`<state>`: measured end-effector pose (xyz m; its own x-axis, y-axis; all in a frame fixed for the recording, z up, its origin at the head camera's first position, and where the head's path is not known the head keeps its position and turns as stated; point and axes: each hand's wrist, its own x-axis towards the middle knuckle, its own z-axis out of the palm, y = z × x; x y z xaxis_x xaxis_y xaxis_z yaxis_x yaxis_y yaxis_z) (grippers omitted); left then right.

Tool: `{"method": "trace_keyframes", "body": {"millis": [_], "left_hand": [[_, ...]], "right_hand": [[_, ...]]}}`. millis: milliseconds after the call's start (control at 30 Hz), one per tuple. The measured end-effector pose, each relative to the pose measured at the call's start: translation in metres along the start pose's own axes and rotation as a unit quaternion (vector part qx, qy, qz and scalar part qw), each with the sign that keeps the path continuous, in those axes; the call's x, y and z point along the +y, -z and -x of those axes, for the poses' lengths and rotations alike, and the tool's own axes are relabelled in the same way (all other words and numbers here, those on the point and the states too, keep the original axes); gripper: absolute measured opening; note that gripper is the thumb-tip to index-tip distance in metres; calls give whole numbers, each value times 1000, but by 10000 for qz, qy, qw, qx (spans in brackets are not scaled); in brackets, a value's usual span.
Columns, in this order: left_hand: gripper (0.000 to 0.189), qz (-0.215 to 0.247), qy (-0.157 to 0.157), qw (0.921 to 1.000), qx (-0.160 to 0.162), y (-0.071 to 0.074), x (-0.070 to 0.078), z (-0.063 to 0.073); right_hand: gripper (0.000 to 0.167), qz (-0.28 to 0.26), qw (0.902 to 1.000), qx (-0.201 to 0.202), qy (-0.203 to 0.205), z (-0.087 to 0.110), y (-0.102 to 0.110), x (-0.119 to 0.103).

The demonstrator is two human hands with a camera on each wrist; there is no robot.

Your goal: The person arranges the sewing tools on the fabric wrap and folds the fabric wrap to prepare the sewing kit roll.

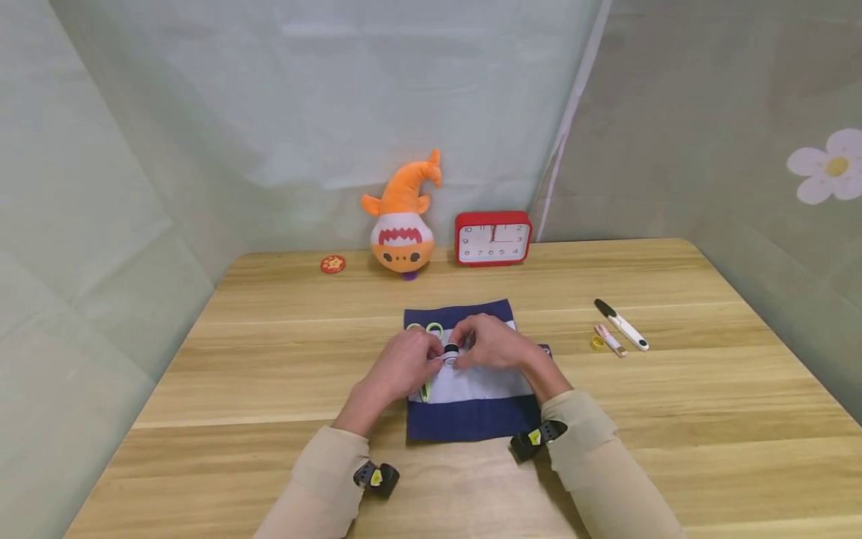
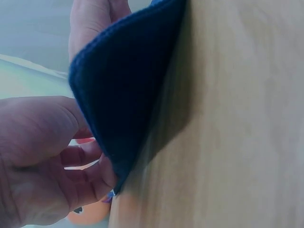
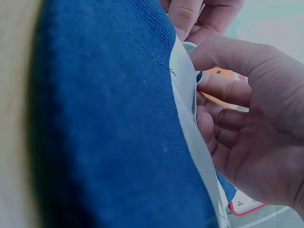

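A navy and white cloth organizer (image 1: 471, 419) lies on the table under both hands. A small thread spool (image 1: 452, 349), black and white, stands out between the fingertips in the head view. My right hand (image 1: 494, 343) pinches the spool from the right with thumb and index finger; in the right wrist view its white rim (image 3: 190, 46) shows beside the thumb. On the left, my left hand (image 1: 407, 363) pinches a white band at the spool's side. Green-handled scissors (image 1: 435, 327) lie on the cloth, partly hidden by that hand. The cloth's navy corner (image 2: 123, 80) is lifted off the table.
Right of the cloth lie a black and white pen-like tool (image 1: 622, 326), a rolled tape measure (image 1: 611, 341) and a yellow ring-shaped item (image 1: 596, 342). An orange plush shark (image 1: 402, 217), a red clock (image 1: 493, 239) and a round red patch (image 1: 333, 263) line the back edge.
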<state>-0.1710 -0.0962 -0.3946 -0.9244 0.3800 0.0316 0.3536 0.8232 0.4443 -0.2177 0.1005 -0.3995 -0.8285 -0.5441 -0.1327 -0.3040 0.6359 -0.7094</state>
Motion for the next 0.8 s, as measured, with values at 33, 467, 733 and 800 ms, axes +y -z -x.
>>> {"method": "trace_keyframes", "body": {"millis": [33, 467, 733, 800], "left_hand": [[13, 2, 0, 10000, -8, 0, 0, 0], [10, 67, 24, 10000, -2, -1, -1, -1], [7, 92, -9, 9999, 71, -1, -2, -1], [7, 99, -6, 9999, 87, -1, -2, -1]], "right_hand": [[28, -10, 10000, -21, 21, 0, 0, 0], [22, -141, 9994, -230, 211, 2, 4, 2], [22, -208, 9993, -208, 208, 2, 4, 1], [22, -227, 9994, -203, 189, 2, 4, 1]]}}
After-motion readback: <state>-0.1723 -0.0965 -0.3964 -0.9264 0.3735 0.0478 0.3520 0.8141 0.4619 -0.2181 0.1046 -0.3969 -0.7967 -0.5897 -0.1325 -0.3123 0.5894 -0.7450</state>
